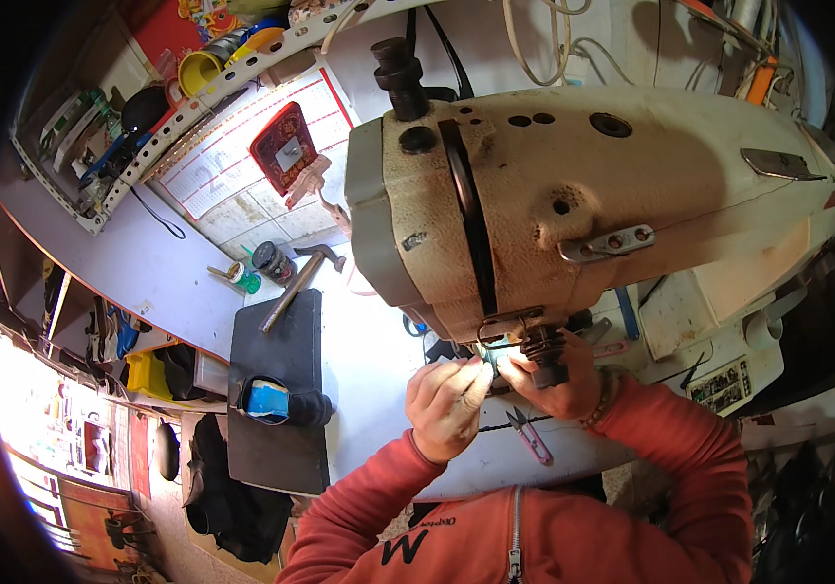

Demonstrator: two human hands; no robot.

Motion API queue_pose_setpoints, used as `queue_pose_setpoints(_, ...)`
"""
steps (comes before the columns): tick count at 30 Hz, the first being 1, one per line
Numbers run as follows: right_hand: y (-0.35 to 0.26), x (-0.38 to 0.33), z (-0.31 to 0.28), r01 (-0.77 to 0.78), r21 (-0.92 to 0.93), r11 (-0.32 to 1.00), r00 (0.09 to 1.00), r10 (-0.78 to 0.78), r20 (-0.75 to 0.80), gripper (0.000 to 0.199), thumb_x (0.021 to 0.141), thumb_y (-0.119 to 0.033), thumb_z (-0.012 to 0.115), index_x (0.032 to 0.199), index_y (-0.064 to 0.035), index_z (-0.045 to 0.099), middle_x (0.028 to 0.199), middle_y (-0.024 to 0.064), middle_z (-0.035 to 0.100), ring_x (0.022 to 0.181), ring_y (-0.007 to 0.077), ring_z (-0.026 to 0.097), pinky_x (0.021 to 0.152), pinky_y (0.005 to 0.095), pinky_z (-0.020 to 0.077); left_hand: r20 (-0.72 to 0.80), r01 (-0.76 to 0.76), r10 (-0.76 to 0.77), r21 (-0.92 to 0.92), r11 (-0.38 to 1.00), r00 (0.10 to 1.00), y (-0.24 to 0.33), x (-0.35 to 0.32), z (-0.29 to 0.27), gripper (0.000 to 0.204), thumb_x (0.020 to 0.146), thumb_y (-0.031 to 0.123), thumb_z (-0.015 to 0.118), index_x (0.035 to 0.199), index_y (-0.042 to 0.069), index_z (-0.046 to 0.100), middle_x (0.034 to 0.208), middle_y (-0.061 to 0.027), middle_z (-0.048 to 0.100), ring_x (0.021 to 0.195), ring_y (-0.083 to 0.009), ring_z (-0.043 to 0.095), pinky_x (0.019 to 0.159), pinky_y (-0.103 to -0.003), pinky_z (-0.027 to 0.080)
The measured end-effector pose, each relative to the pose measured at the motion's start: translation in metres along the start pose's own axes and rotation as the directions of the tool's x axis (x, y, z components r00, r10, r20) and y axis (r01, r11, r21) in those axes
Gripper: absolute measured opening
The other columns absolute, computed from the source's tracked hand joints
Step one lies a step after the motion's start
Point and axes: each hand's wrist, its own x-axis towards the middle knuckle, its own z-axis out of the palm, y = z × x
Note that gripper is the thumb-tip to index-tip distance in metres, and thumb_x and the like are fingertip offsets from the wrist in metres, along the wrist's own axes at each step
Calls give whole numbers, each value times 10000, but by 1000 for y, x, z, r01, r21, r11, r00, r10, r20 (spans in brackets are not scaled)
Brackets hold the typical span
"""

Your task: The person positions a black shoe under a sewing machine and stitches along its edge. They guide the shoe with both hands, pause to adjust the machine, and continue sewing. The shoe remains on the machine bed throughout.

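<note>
Pinching teal piece beneath worn cream machine

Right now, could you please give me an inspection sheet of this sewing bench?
Surface: white table, brightly lit, with a dark mat on its left.
Job's things: worn cream sewing machine; both hands work at its needle area.
Clutter: hammer and small bottles by the mat, thread snips on the table.
Grippers: left hand and right hand are pinched close together under the machine head; what they hold is hidden.
Cables: pale cords hang behind the machine.
Surroundings: perforated shelf with tools, tiled wall.
</note>
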Motion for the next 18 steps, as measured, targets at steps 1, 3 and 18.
queue_pose_setpoints(1, 0, 0, -1, -6, 8, 1000, 1000, 6, 17, 247, 673, -89, 723, 887, -11, 626, 906, 58, 562, 874, 240, 574, 812, 376, 490, -5, -7, 7, -2, 1000, 1000, 0, 0, 0, 275, 645, -16, 694, 911, 54, 686, 1037, -58, 659, 927, -258, 627, 827, -413, 488)
queue_pose_setpoints(3, -1, 2, -3, 16, -35, 999, 999, -15, 38, 244, 672, -75, 723, 885, -11, 623, 907, 57, 562, 873, 240, 571, 806, 374, 490, -8, 2, -2, -9, 1000, 1000, 0, 1, -1, 279, 647, -18, 690, 915, 56, 685, 1036, -56, 658, 927, -258, 628, 839, -418, 485)
queue_pose_setpoints(18, -11, 22, -12, -5, -105, 994, 998, 11, 55, 80, 701, -85, 667, 763, -42, 640, 861, 46, 524, 834, 211, 540, 733, 342, 477, 8, 17, -17, 43, 999, 1000, 1, 6, -2, 351, 682, 25, 689, 1025, 87, 730, 1011, -33, 670, 915, -224, 625, 848, -377, 493)
